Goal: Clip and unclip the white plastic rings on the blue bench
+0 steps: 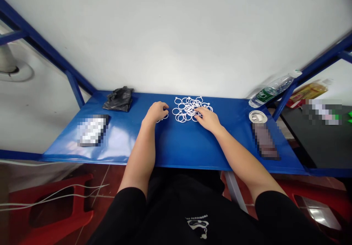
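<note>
A loose pile of white plastic curtain rings (180, 117), each with a small eyelet, lies on the blue tabletop (187, 146). My right hand (207, 118) rests at the pile's right side, fingertips touching rings, thumb and fingers apart. To the left of the pile, my left hand (157, 112) hovers low with curled fingers and a gap between thumb and forefinger. A few white rings (165, 117) lie beside and partly under that hand, which hides some of them.
At the back left is a crumpled black plastic bag (120, 99), with a blurred-out dark-edged object (93, 130) nearer. On the right stand a leaning water bottle (271, 91), a coiled white cable (257, 117) and a blurred-out phone-like object (264, 142). A white wall (170, 47) rises behind.
</note>
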{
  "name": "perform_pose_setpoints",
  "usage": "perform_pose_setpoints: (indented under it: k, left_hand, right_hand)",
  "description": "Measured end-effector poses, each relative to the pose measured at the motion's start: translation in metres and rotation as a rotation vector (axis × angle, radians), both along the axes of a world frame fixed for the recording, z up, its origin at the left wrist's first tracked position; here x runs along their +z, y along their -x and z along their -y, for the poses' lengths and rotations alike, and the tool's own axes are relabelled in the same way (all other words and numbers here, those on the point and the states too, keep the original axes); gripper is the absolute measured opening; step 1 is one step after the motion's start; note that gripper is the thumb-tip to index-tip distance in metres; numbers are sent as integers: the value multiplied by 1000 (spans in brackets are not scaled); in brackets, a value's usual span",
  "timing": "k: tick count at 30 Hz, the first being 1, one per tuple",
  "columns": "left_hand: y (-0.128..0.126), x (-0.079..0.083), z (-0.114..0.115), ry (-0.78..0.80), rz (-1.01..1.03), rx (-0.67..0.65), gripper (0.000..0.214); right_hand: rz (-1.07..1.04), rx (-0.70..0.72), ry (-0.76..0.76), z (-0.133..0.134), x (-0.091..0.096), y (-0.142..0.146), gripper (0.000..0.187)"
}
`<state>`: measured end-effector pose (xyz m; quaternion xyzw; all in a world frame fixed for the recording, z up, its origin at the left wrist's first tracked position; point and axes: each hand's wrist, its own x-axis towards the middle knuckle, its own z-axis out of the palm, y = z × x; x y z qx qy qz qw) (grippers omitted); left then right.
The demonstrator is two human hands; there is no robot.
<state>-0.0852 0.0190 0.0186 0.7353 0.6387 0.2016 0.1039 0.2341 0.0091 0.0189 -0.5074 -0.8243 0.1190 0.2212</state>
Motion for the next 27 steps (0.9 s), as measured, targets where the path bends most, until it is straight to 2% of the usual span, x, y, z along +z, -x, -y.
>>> perform_pose_setpoints:
  k: [3, 5, 8, 11, 15, 18, 22, 25, 27]
  left_hand:
    - [3, -6, -2, -20, 57, -7, 45]
    - [5, -7, -2, 2, 61, 1, 45]
    - [4, -2, 0, 72, 14, 69, 35]
    - [-1, 5, 4, 110, -50, 179, 14]
    - [-13, 13, 8, 55, -70, 230, 21]
    - [-29, 14, 9, -138, 2, 135, 20]
    - [-65, 11, 15, -406, 101, -136, 23]
    - [-92, 9, 22, -531, 130, -312, 25]
    - [-102, 8, 26, -564, 133, -362, 20]
  right_hand:
    - [-37, -10, -35, -2, -2, -1, 21]
    - [-62, -8, -62, -4, -4, -2, 16]
    - [-90, 0, -80, -5, -3, -2, 17]
    - [-121, -16, -76, -3, 0, -1, 24]
    - [-190, -25, -79, 1, 4, 0, 28]
    - [-279, 6, -132, 3, 6, 0, 27]
    - [-395, 89, -203, 6, 9, 2, 26]
    - [-447, 138, -227, 11, 11, 5, 26]
    - [-470, 143, -228, 14, 12, 8, 25]
